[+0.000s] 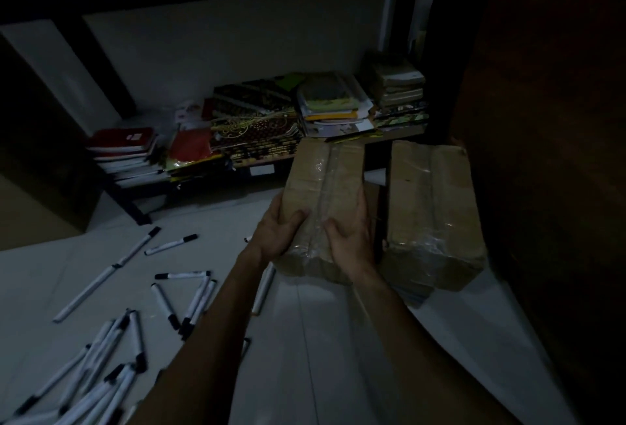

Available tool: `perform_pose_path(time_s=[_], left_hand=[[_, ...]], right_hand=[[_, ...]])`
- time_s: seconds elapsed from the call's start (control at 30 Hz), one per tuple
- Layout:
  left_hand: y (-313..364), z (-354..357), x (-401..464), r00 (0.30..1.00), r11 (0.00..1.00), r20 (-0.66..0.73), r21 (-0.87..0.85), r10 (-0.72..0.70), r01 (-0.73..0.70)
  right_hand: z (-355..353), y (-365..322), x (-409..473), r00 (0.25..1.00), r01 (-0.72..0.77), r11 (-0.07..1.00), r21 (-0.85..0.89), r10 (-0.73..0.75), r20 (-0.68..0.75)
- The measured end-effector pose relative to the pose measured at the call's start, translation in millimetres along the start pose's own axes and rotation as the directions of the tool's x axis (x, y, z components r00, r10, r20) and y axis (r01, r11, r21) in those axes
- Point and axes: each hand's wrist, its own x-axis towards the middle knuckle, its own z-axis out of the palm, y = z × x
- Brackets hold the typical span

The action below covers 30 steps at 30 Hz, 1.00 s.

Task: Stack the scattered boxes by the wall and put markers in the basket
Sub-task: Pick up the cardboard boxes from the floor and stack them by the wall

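Both hands grip one taped box [325, 201], the left hand [281, 228] on its near left edge and the right hand [349, 238] on its near right, beside a second box [433, 214] by the dark wall. Stacking looks barely begun. Markers [111, 367] lie scattered on the floor [338, 340]; no basket shows.

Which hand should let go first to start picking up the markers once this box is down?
Probably the left hand. It grips the held box on the side facing the scattered markers on the floor, while the right hand sits beside the other box, away from them.
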Motion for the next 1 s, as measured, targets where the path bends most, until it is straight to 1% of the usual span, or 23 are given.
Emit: perform_pose_path(time_s=[0.07,0.17,0.27,0.4,0.5,0.6,0.8,0.93,1.0], left_hand=[[-5.6,2.4,-16.9,0.999,1.0,-0.049,-0.004,0.016,-0.016],[-19.2,5.0,-46.0,0.994,0.999,-0.101,-0.009,0.051,-0.052],[-34.4,3.8,-74.2,0.988,0.998,-0.145,-0.003,0.055,-0.056],[-50.0,7.3,-115.0,0.981,0.999,-0.188,-0.002,0.049,-0.05],[-61.3,12.7,-146.1,0.971,0.999,-0.235,-0.013,0.045,-0.049],[-72.4,15.6,-173.0,0.966,1.0,-0.258,0.028,0.017,-0.01],[-81.4,20.2,-199.2,0.951,0.999,-0.306,-0.007,0.045,-0.05],[-88.3,20.6,-216.1,0.954,0.999,-0.298,-0.004,0.045,-0.049],[-90.7,17.6,-225.6,0.961,1.0,-0.274,0.016,0.029,-0.025]], right_hand=[[-3.1,0.9,-10.7,0.999,0.0,1.0,0.018,-0.001,0.051],[-5.5,4.3,-32.7,0.996,-0.002,1.0,-0.007,0.002,0.084],[-5.3,8.0,-57.9,0.993,-0.023,1.0,0.012,0.022,0.116],[-10.2,13.2,-95.0,0.99,-0.004,1.0,0.007,0.003,0.141],[-12.2,19.5,-121.6,0.991,0.0,1.0,-0.02,0.003,0.133],[-13.1,30.2,-145.5,0.99,0.003,1.0,-0.024,0.001,0.139],[-15.1,40.2,-164.0,0.985,-0.005,1.0,-0.003,0.005,0.173],[-13.9,45.4,-179.2,0.984,0.018,0.999,-0.027,-0.013,0.18],[-15.0,46.2,-189.5,0.98,-0.009,1.0,-0.016,0.012,0.198]])
